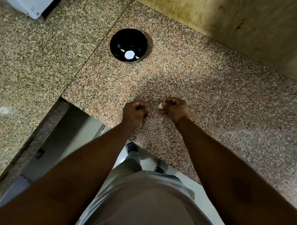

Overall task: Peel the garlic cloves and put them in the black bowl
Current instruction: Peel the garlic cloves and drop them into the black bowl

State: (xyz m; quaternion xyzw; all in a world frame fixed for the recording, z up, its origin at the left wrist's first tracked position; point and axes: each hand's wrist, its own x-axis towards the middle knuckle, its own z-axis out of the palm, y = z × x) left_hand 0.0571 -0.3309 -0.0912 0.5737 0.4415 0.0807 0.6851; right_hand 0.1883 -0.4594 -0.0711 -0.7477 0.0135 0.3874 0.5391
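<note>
Pale, part-peeled garlic clove (160, 106) pinched in curled fingers of right hand (175, 109), its tip poking out toward left hand (136, 111). Left hand just beside, apart from the clove, fingers curled; possibly nipping a scrap of skin, too small to tell. Both held over speckled pink granite counter (209, 85), near its front edge. Glossy round black bowl (128, 45), a few pale cloves inside, well apart, straight ahead toward the counter's back edge and slightly nearer the left hand. Likely next: finish stripping, then carry forward.
</note>
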